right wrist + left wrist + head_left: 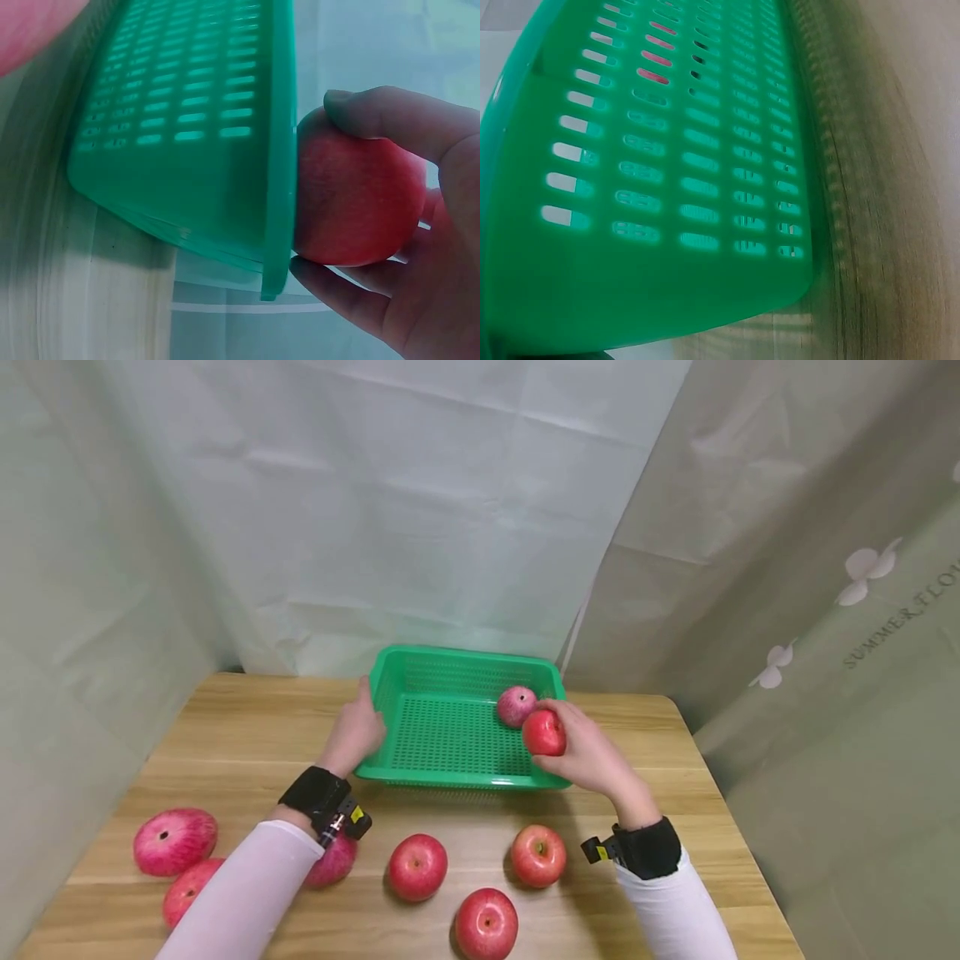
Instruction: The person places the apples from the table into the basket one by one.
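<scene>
The right hand [581, 747] grasps a red apple [544, 732] at the right end of the green perforated plastic basket [457, 778], just beside a streaked apple [516, 706] lying inside; the left hand [354, 732] is at the basket's left rim, whether gripping I cannot tell; more apples [417, 867] sit on the bench [645, 735].

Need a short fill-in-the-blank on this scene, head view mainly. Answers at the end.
1. The left hand is at the left end of a rectangular, perforated plastic basket whose colour is ____.
2. The right hand holds a round, glossy red apple at the basket's ____ end.
3. Besides the held apple, ____ (number) round, pink-striped fruit lies inside the basket.
4. The long fabric sleeve on the right arm is ____ in colour.

Missing words: green; right; one; white.
</scene>
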Available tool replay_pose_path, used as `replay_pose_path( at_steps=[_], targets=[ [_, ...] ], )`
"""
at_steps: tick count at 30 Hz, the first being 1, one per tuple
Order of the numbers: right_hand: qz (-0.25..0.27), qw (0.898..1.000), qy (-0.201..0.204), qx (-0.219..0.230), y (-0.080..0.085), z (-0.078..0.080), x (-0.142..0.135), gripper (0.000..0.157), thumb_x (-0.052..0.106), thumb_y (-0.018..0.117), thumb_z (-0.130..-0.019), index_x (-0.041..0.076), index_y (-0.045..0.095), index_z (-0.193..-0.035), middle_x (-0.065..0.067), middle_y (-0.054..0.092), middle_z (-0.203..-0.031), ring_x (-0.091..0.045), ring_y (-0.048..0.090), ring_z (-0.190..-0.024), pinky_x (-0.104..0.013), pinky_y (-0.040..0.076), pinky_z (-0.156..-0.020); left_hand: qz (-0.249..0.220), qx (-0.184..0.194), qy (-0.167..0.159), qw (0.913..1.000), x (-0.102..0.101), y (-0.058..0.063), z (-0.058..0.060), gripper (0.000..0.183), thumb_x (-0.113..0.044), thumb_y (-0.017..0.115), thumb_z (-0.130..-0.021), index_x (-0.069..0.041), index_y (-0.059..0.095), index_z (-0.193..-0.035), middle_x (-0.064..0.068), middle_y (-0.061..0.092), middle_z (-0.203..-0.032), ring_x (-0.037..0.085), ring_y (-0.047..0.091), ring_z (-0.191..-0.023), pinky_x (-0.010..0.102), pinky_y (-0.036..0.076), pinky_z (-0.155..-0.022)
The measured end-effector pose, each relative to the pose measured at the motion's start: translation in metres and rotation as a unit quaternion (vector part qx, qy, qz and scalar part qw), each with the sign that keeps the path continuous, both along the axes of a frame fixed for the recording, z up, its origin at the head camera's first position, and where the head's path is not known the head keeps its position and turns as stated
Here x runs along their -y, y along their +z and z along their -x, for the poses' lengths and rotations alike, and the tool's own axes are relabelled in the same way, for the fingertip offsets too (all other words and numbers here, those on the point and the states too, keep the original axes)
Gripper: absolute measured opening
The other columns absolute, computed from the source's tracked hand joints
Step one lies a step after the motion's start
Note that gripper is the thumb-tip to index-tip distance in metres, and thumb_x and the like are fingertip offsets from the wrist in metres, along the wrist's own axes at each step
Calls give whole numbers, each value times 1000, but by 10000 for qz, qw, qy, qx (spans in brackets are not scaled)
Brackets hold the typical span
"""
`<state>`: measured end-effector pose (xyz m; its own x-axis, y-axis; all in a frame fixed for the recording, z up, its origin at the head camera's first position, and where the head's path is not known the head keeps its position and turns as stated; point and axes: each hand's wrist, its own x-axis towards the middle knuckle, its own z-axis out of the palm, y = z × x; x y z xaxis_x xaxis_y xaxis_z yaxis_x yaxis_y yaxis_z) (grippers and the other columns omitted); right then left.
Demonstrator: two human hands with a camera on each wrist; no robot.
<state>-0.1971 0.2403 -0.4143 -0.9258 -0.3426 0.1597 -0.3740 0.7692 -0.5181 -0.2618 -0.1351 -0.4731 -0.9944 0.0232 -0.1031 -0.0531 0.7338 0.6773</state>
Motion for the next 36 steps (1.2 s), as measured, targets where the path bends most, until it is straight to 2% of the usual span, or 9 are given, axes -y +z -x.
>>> replay_pose_path(
  at_steps=[4, 9, 16, 22, 29, 36],
  targets=[
    [-27, 10000, 84, -20, -4, 6, 2, 82, 21, 96, -78, 7, 56, -148, -9, 62, -138, -29, 63, -118, -51, 60, -91, 52, -25, -18, 10000, 0, 0, -1, 78, -9, 42, -111, 3, -9, -168, 36, 65, -108, 34, 65, -75, 40, 52, -58],
    [-91, 9995, 307, -81, -5, 14, 6, 81, 14, 97, -75, 7, 59, -146, -10, 62, -143, -31, 62, -123, -54, 59, -94, 60, -128, -6, 9999, 0, 2, -1, 78, -8, 43, -110, 4, -7, -168, 36, 65, -105, 34, 65, -72, 41, 52, -57],
    [-395, 9985, 366, 9, -8, 18, 8, 77, 20, 96, -78, 12, 62, -146, -14, 55, -148, -36, 60, -123, -53, 60, -89, 102, -75, -42, 9999, 0, 2, -3, 78, -8, 43, -111, 4, -8, -168, 36, 65, -106, 33, 64, -73, 40, 51, -57],
    [-483, 9975, 523, 27, -10, 24, 9, 78, 22, 97, -77, 13, 63, -146, -11, 58, -144, -32, 59, -123, -52, 58, -92, 89, -115, -43, 9999, 0, 3, -4, 77, -8, 42, -111, 4, -8, -168, 35, 65, -103, 33, 63, -71, 40, 51, -57],
    [-810, 9947, 609, 144, -12, 29, 11, 81, 25, 96, -78, 12, 60, -150, -11, 60, -143, -30, 59, -122, -49, 58, -93, 130, -34, -41, 9999, -1, 5, -4, 76, -8, 42, -111, 5, -7, -168, 35, 65, -104, 33, 64, -73, 40, 51, -57],
    [-891, 9938, 652, 123, -13, 33, 13, 88, 24, 94, -79, 9, 53, -155, -14, 60, -143, -32, 59, -124, -50, 58, -94, 82, -73, -47, 9999, -1, 5, -3, 77, -8, 42, -111, 4, -8, -168, 33, 65, -99, 31, 64, -69, 39, 52, -55]
  ],
)
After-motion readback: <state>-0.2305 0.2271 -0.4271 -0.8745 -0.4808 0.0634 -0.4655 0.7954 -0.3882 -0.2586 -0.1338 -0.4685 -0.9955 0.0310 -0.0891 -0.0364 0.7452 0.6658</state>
